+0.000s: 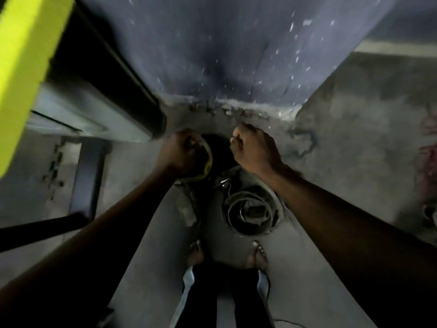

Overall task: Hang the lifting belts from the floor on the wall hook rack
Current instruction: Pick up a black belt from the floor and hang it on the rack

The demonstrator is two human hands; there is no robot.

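A dark lifting belt with a yellowish edge [208,159] curls up from the floor between my hands. My left hand [181,153] is closed around its left end. My right hand [254,147] is clenched in a fist over the belt's right side; its grip on the belt is hidden in the dark. Below them a second belt [251,210] lies coiled on the floor with a metal buckle [223,183] at its top. The frame is dim and blurred. No hook rack is in view.
A blue wall [236,55] rises straight ahead and meets the grey floor [354,143]. A yellow and black machine frame [35,67] fills the upper left, with a black bar [42,227] lower left. My bare feet [256,255] stand just behind the coiled belt.
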